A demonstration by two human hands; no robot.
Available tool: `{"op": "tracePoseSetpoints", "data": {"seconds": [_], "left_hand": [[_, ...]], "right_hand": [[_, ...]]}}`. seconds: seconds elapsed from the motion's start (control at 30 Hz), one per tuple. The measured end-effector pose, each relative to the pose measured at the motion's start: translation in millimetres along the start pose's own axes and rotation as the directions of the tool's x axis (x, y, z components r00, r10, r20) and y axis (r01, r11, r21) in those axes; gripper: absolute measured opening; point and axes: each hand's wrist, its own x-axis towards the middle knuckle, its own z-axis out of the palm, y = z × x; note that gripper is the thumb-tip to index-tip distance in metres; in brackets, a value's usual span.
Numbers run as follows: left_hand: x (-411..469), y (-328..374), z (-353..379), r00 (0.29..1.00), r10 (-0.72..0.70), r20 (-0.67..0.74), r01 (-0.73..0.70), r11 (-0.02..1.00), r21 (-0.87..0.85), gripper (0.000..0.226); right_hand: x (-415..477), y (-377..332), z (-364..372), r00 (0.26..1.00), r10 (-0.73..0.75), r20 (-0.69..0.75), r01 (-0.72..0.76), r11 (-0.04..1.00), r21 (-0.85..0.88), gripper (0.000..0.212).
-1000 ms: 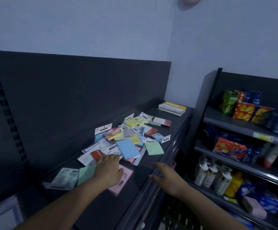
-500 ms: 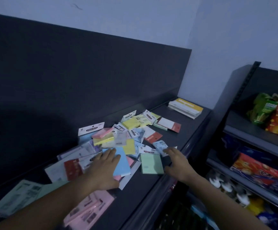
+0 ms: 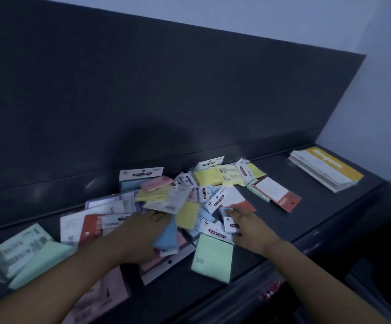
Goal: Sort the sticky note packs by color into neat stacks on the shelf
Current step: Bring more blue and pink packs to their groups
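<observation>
Sticky note packs lie in a loose heap on the dark shelf. My left hand rests palm down on a blue pack in the heap's front. My right hand reaches in from the right, its fingertips touching a small light-blue pack and a white header card. A mint green pack lies just below that hand. Yellow packs, a pink pack and red-backed packs are scattered behind. Two mint packs sit at far left.
A stack of white and yellow booklets lies at the shelf's far right end. The dark back panel rises behind the heap. A large pink pack lies under my left forearm near the front edge.
The view has closed in on the heap. My right hand moved from the shelf's front edge up onto the packs. My left hand stayed on the blue pack.
</observation>
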Motion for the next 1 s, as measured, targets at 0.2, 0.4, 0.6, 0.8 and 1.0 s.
{"op": "tracePoseSetpoints", "data": {"seconds": [0.2, 0.4, 0.6, 0.8, 1.0], "left_hand": [[-9.3, -17.5, -8.9, 0.996, -0.065, -0.069, 0.019, 0.846, -0.534, 0.023], [-45.3, -23.5, -7.9, 0.901, -0.272, -0.337, -0.054, 0.701, -0.711, 0.034], [-88.6, -24.1, -21.1, 0.669, -0.718, -0.192, -0.161, 0.112, -0.981, 0.006], [-156.2, -39.3, -4.0, 0.534, -0.844, 0.044, -0.154, -0.149, -0.977, 0.009], [-234.3, -26.3, 21.7, 0.348, -0.926, 0.149, -0.157, -0.214, -0.964, 0.015]], "right_hand": [[-3.1, -11.5, 5.0, 0.947, 0.153, -0.284, -0.071, 0.957, 0.280, 0.043], [-17.3, -45.9, 3.2, 0.911, 0.301, -0.281, -0.025, 0.721, 0.693, 0.019], [-20.6, -120.5, -12.0, 0.979, 0.185, -0.085, 0.001, 0.413, 0.911, 0.058], [-6.8, -191.5, -26.0, 0.985, -0.153, -0.077, 0.137, 0.441, 0.887, 0.037], [-6.2, -271.3, -8.5, 0.893, -0.436, 0.112, 0.173, 0.563, 0.808, 0.036]]}}
